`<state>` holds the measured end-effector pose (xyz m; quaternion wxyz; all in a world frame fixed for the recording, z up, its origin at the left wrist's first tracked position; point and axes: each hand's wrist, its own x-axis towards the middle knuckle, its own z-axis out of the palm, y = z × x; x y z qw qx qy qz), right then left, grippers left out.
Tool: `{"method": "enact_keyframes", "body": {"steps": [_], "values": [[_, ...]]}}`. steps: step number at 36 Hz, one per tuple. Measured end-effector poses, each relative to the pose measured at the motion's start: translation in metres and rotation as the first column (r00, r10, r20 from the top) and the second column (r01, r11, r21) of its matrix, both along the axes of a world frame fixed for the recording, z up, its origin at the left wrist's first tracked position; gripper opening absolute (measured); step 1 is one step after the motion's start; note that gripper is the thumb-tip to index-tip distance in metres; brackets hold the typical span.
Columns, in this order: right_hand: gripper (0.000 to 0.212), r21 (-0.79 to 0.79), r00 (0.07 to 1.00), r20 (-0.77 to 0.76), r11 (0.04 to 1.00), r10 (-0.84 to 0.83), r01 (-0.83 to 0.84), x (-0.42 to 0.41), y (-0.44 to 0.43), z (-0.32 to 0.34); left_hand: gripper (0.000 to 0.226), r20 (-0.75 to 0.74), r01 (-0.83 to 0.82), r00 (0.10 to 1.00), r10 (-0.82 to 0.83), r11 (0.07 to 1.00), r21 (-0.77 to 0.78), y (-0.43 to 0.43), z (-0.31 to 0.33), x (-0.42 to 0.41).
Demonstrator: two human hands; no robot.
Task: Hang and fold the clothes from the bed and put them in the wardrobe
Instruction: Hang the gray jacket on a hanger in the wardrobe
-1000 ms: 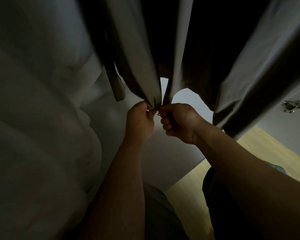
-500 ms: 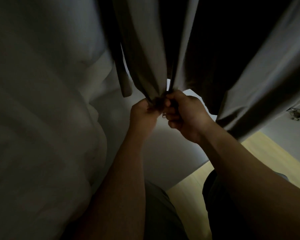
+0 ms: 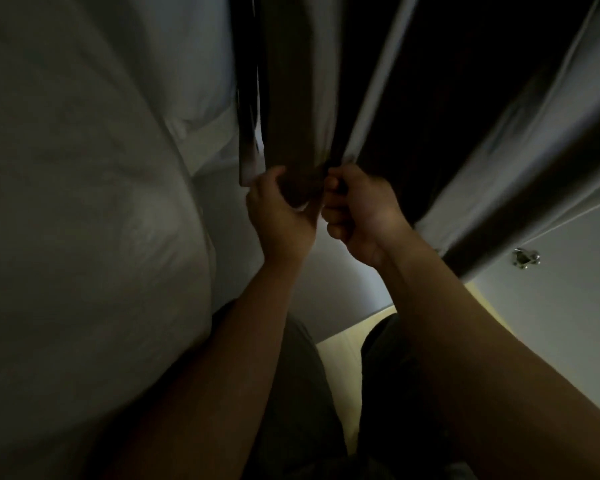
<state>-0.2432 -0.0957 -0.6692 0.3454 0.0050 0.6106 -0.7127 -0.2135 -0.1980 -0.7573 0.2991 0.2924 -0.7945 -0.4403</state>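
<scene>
The dark garment [image 3: 291, 98] hangs in front of the person, just beside the white bedding [image 3: 84, 202]. It looks light, limp and smooth, so it may slip. The left hand [image 3: 281, 213] and right hand [image 3: 359, 209] each pinch a lower front edge, possibly at a zip, and the stitched hem seems the firmest hold

It's dim in here, the only brightness a pale strip of floor [image 3: 340, 344] near the middle, while the hanging garment [image 3: 447, 116] goes nearly black in its folds, the white bedding [image 3: 84, 202] on the left reads grey and smeared with blur, and lines bow toward the edges.
</scene>
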Motion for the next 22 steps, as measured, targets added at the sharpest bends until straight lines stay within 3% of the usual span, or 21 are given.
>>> {"method": "enact_keyframes", "body": {"steps": [4,7,9,12,17,19,22], "values": [[0.036,0.019,1.000,0.025,1.000,-0.010,0.009,0.007,-0.007,0.013,0.016,0.024,0.087,0.996,-0.085,0.990,-0.112,-0.001,0.013,-0.001],[0.036,0.035,0.998,0.058,0.999,-0.026,0.024,0.009,-0.011,0.028,0.020,0.039,0.104,0.994,-0.102,0.994,-0.043,-0.005,0.022,-0.004],[0.035,0.042,0.999,0.034,0.998,-0.037,0.035,0.006,-0.012,0.039,0.028,0.139,0.126,0.983,-0.117,0.990,-0.059,-0.010,0.033,-0.003],[0.036,0.039,0.999,-0.019,0.999,-0.036,0.037,0.003,-0.011,0.053,0.040,0.146,0.031,0.989,-0.030,1.000,-0.002,-0.017,0.040,-0.007],[0.038,0.055,1.000,-0.012,0.998,0.009,-0.008,0.000,-0.006,0.067,0.007,0.025,0.183,0.983,-0.182,0.980,-0.074,-0.019,0.064,-0.004],[0.039,0.059,1.000,0.010,0.998,0.020,-0.021,-0.001,-0.006,0.075,0.014,0.006,0.182,0.983,-0.182,0.982,-0.053,-0.021,0.068,-0.007],[0.041,0.032,1.000,0.010,0.999,0.009,-0.010,-0.004,-0.009,0.090,0.027,0.116,0.202,0.974,-0.195,0.978,-0.050,-0.026,0.068,-0.012]]}}
